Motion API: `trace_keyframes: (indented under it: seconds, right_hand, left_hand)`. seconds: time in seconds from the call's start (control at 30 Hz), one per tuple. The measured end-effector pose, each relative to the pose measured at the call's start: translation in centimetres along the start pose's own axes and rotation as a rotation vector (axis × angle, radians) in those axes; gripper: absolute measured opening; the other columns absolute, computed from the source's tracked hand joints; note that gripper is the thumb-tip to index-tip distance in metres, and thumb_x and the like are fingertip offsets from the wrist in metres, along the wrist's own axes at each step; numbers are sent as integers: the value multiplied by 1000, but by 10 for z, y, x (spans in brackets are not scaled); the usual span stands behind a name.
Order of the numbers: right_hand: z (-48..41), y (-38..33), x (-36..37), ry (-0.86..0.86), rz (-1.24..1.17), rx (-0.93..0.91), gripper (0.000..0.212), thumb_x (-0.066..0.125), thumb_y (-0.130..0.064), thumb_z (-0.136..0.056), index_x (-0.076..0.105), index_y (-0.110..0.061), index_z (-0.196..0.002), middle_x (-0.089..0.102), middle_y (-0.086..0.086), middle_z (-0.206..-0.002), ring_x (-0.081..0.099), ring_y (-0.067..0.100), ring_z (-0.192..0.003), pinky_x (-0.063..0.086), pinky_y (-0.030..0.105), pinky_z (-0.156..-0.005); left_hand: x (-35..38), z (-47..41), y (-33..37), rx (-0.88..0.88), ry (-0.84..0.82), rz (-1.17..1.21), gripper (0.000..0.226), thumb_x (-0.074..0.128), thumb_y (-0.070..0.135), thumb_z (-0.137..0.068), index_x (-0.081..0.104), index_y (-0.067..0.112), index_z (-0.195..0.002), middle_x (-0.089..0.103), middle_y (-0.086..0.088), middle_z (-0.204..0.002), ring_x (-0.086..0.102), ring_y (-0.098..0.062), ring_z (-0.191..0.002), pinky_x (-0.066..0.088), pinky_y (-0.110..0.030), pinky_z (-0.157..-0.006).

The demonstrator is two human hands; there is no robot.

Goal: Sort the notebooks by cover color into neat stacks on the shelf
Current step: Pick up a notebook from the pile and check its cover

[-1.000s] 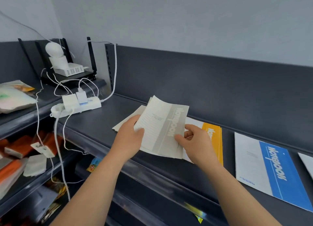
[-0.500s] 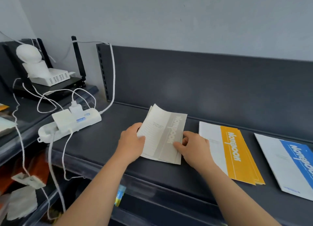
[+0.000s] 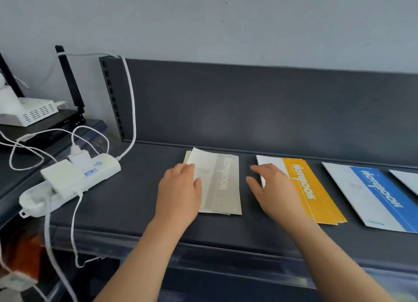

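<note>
Left hand [image 3: 178,193]: fingers out fairly straight, palm down on the left half of the grey notebook stack [image 3: 222,184], thumb lying on the white part of the cover. Not gripping, just laid flat on it.

Right hand [image 3: 274,190]: open, fingers spread and relaxed, holding nothing. It sits over the white left strip of the yellow notebook stack [image 3: 314,195], fingertips pointing left into the gap between grey and yellow. We can't tell whether it touches the cover or hovers.

Grey stack lies flat on the dark shelf [image 3: 140,202], far end near the back panel [image 3: 248,102]. A few page edges fan out at its top-left corner, so it's not fully squared. Yellow stack is just right of it, apart, with its lower edges slightly staggered. Blue notebook [image 3: 375,195] lies further right, also apart and angled like the yellow. A pale notebook [image 3: 407,179] is cut off at the right edge; we can't read its colour band.

Left of the grey stack, well apart: white power strip [image 3: 90,175] with plugs in it, and a white cable [image 3: 132,98] running up the shelf upright. Beyond that, a black antenna [image 3: 70,79] and a white box [image 3: 31,113] on the neighbouring shelf.
</note>
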State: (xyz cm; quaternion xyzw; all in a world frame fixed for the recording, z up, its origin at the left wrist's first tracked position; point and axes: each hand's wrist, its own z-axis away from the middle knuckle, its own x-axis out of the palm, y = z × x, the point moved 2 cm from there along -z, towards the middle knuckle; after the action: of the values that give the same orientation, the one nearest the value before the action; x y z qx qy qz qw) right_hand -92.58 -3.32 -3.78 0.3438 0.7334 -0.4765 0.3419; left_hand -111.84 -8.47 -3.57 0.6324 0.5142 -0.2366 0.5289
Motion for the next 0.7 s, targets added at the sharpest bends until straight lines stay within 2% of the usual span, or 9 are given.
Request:
trace_keyframes:
  seconds: [0.1,0.2,0.3,0.47,0.57,0.63,0.7]
  right_hand:
    - [11,12,-20,55,40,18,39,52,-32,-93,55,-18,-129,53,-3,-134,60,19,-104,40,23,-89]
    - [26,28,-40,112,88,63,37,53,-31,-93,57,-19,-128,55,-5,-133,56,17,-113,38,20,-87]
    - [42,44,-58,149,114,117,37,53,-31,-92,58,-18,-126,58,-2,-130,55,20,-116,41,27,-92]
    - [72,83,-93,194,145,202,28,54,-28,-92,63,-11,-112,65,5,-115,59,25,-101,46,34,-85]
    - [90,111,-116,236,158,248,37,52,-31,-93,57,-17,-127,57,-3,-132,56,19,-114,41,28,-94]
    - [102,131,-131,245,172,263,40,51,-32,-94,53,-19,-131,55,-4,-134,53,16,-119,39,26,-96]
    - [115,152,-149,256,178,283,40,50,-32,-94,53,-19,-131,55,-5,-133,50,15,-122,38,25,-97]
  left_hand:
    - [-9,2,27,117,31,55,30,45,23,-97,60,11,-119,60,-2,-119,52,-23,-107,42,-33,-90]
    - [-7,6,55,188,19,99,26,47,22,-96,64,8,-110,64,-3,-110,55,-25,-102,44,-36,-87]
    - [-1,12,81,252,-2,138,31,45,27,-97,61,17,-121,62,2,-118,53,-20,-110,40,-30,-92]
    - [15,25,133,368,-49,165,36,42,32,-98,57,22,-130,60,5,-125,50,-16,-115,41,-29,-94]
    - [30,34,167,417,-78,184,32,43,32,-98,61,21,-123,63,3,-120,53,-18,-110,42,-30,-92]
    - [43,40,192,442,-95,184,30,44,31,-97,64,18,-115,65,0,-113,54,-21,-105,43,-33,-88]
    - [55,48,219,455,-106,193,31,45,31,-96,63,19,-118,65,1,-114,54,-22,-105,43,-33,-87]
